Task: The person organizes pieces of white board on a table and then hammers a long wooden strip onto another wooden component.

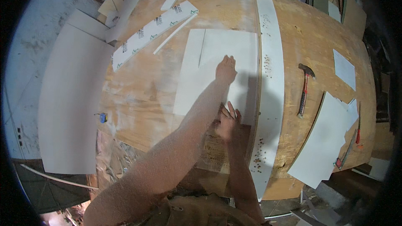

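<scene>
A white rectangular board (pixel 192 79) lies flat on the large wooden worktable (pixel 130 100), its right edge along a long raised strip. A thin dark line runs across its far left part. My left hand (pixel 226 70) rests palm down on the board's middle right, fingers forward and holding nothing. Closer to me, my right hand (pixel 228 123) is at the board's near edge, with its fingers apart and reaching onto the board. My left forearm covers part of the board's near left side. Whether my right thumb is under the edge cannot be made out.
The long white strip (pixel 270 96) bears scattered brown crumbs. Right of it lie a claw hammer (pixel 304 90), white board offcuts (pixel 320 142) and a handsaw (pixel 348 150). On the left are a printed white plank (pixel 153 31), a blue tape measure (pixel 103 117) and a tall white panel (pixel 73 100).
</scene>
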A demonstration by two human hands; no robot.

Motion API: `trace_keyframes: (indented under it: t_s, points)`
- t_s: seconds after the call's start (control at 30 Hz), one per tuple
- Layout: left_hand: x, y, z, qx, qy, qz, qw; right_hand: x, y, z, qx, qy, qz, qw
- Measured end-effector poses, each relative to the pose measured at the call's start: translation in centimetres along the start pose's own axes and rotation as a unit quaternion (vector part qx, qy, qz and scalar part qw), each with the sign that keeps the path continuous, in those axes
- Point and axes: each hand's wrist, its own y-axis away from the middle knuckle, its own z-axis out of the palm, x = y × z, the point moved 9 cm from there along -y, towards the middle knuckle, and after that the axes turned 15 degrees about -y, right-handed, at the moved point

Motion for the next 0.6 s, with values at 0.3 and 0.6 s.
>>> trace_keyframes:
  t_s: [0.3, 0.6]
  points:
    - [-3.3, -7.0, 0.5, -0.027, 0.000, -0.047, 0.999, 3.4, -8.0, -1.1, -0.097, 0.154, -0.006, 0.983]
    - [-5.7, -13.2, 2.3, -0.056, 0.043, -0.124, 0.990, 10.3, -14.2, -0.7, -0.049, -0.423, 0.150, 0.892]
